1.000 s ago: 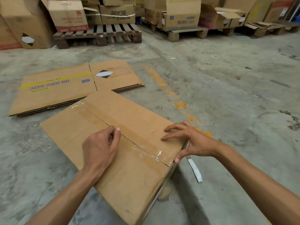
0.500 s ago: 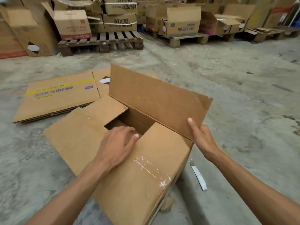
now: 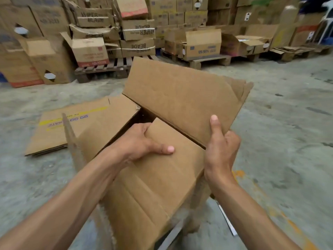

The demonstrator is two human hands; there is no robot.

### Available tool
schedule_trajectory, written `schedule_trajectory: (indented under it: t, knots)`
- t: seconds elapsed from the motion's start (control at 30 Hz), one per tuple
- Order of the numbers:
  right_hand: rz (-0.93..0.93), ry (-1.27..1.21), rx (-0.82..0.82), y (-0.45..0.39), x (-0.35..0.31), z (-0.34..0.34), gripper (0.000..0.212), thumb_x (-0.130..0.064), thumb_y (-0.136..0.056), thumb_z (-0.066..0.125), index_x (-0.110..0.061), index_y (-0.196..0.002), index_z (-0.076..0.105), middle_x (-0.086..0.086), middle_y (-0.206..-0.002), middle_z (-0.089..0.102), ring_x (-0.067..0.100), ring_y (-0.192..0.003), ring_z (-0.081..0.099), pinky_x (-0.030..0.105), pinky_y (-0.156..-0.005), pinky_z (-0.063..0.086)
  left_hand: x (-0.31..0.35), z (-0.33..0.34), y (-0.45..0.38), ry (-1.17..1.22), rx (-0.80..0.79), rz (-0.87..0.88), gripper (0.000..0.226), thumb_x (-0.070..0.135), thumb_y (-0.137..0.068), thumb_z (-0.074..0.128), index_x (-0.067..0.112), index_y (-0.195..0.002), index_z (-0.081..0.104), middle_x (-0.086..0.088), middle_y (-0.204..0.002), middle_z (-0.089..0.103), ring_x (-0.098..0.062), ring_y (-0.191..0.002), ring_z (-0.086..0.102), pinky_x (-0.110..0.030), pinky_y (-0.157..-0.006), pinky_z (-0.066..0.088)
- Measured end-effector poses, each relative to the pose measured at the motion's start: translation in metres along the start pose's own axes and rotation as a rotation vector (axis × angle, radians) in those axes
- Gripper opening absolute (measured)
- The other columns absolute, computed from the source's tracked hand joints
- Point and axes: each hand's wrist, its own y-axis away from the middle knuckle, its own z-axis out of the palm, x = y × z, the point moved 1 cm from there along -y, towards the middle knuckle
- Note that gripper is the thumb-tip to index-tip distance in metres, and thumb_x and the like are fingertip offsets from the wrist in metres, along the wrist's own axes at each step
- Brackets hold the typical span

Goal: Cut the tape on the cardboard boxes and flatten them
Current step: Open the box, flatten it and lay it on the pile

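Holding the box (image 3: 156,179) between them, both hands are working at its opened top, near the middle of the scene and tilted over the concrete floor (image 3: 281,141). The left hand (image 3: 140,141) is grasping the near flap's edge, thumb lying flat on top and fingers hooked down into the opening. The right hand (image 3: 220,150) is pinching the far flap (image 3: 180,98) at its near right corner, thumb pressed up its inner face, fingers curled behind. The box's long axis is running from near left to far right, so it is lying straight ahead of both hands. It is plain brown corrugated board, matt, creased. A flattened box (image 3: 75,127) is lying far left, a pale strip (image 3: 227,221) near right.
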Motion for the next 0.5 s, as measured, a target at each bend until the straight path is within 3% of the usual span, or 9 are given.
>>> schedule_trajectory:
  t: [0.03,0.1,0.17,0.3,0.4,0.5]
  knots:
    - [-0.087,0.022,-0.027,0.008,-0.016,0.005,0.051,-0.033,-0.093,0.061,-0.025,-0.052,0.032,-0.016,-0.046,0.035,0.002,-0.048,0.030,0.027,-0.051,0.031,0.006,-0.007,0.008,0.017,0.027,0.032,0.053,0.015,-0.052,0.092,0.014,-0.101,0.071,-0.001,-0.091,0.078,-0.016,-0.086,0.074,-0.030,-0.074,0.060]
    - [-0.263,0.024,-0.081,0.022,-0.040,0.015,0.042,-0.038,-0.094,0.056,-0.027,-0.056,0.043,-0.017,-0.052,0.048,0.005,-0.057,0.045,0.036,-0.072,0.046,0.020,-0.022,0.026,0.038,0.100,0.100,0.047,0.013,-0.050,0.089,0.014,-0.094,0.071,0.000,-0.084,0.077,-0.013,-0.076,0.074,-0.025,-0.062,0.058]
    - [-0.382,0.091,-0.095,0.029,-0.053,0.029,0.031,-0.043,-0.094,0.051,-0.027,-0.068,0.052,-0.010,-0.068,0.061,0.016,-0.072,0.058,0.051,-0.090,0.042,0.027,-0.040,0.040,0.055,0.178,0.144,0.041,0.008,-0.052,0.088,0.012,-0.089,0.070,0.000,-0.078,0.077,-0.011,-0.068,0.073,-0.020,-0.054,0.054]
    - [-0.531,0.233,-0.302,0.045,-0.053,0.063,0.019,-0.042,-0.097,0.050,-0.037,-0.082,0.060,-0.010,-0.078,0.053,0.012,-0.075,0.052,0.041,-0.087,0.036,0.001,-0.075,0.063,0.070,0.279,0.125,0.051,0.017,-0.038,0.098,0.010,-0.083,0.075,-0.006,-0.082,0.077,-0.014,-0.071,0.073,-0.023,-0.058,0.055]
    - [-0.619,0.421,-0.535,0.069,-0.030,0.079,0.033,-0.050,-0.090,0.052,-0.039,-0.118,0.067,-0.010,-0.085,0.050,0.013,-0.085,0.053,0.033,-0.082,0.028,-0.053,-0.088,0.082,0.119,0.386,0.055,0.069,0.029,-0.026,0.098,0.007,-0.087,0.077,-0.010,-0.087,0.077,-0.020,-0.078,0.074,-0.024,-0.059,0.056]
    - [-0.763,0.376,-0.738,0.099,-0.006,0.074,0.038,-0.055,-0.083,0.062,-0.038,-0.116,0.069,-0.012,-0.092,0.058,0.012,-0.093,0.056,0.039,-0.083,0.033,-0.104,-0.095,0.107,0.200,0.486,0.050,0.090,0.043,-0.018,0.097,0.007,-0.097,0.075,-0.008,-0.094,0.077,-0.023,-0.087,0.074,-0.023,-0.061,0.057]
